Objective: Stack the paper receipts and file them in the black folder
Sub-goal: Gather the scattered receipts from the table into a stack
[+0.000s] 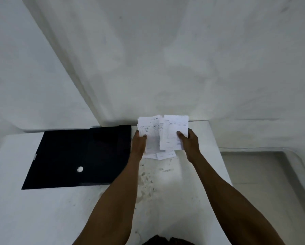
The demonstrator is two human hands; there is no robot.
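receipts in both hands, being squared up beside the folder

i see the paper receipts [163, 134] fanned and uneven, lifted just over the counter [42, 209] so i can tap them into one stack; a few slips [164, 155] lie beneath (loose, i judge). my left hand [139, 143] pinches the left bundle, my right hand [189, 141] clamps the right sheet, thumb on top, both arms stretched forward. the black folder [77, 156] lies flat just left.
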